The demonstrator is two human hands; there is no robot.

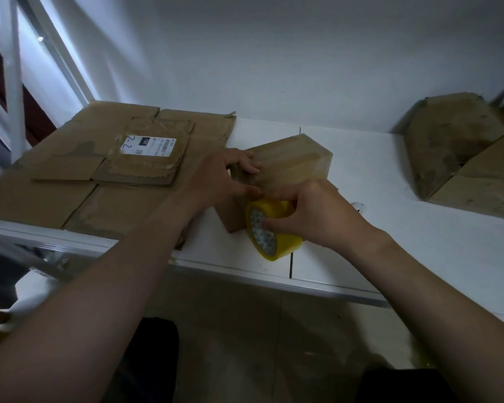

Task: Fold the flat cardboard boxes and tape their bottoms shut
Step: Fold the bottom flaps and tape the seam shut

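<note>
**Taping the seam of the box at the counter's front edge**

The white counter (390,228) carries everything. A stack of flat cardboard (70,175) covers its left end and reaches the left front edge. Towards the right back corner sit folded boxes (454,146), seemingly finished.

Near the middle of the front edge stands the small box (294,158), already folded, with glossy tape across its upward face. The yellow tape roll (274,231) is against its near side.

The left hand (218,175) steadies the box, its fingers curled over the near left edge. The right hand (312,213) grips the roll, its fingers wrapped round the rim.

The step in hand looks like taping this box's bottom. The next move likely means drawing the tape taut, pressing it flat and tearing it free.
</note>
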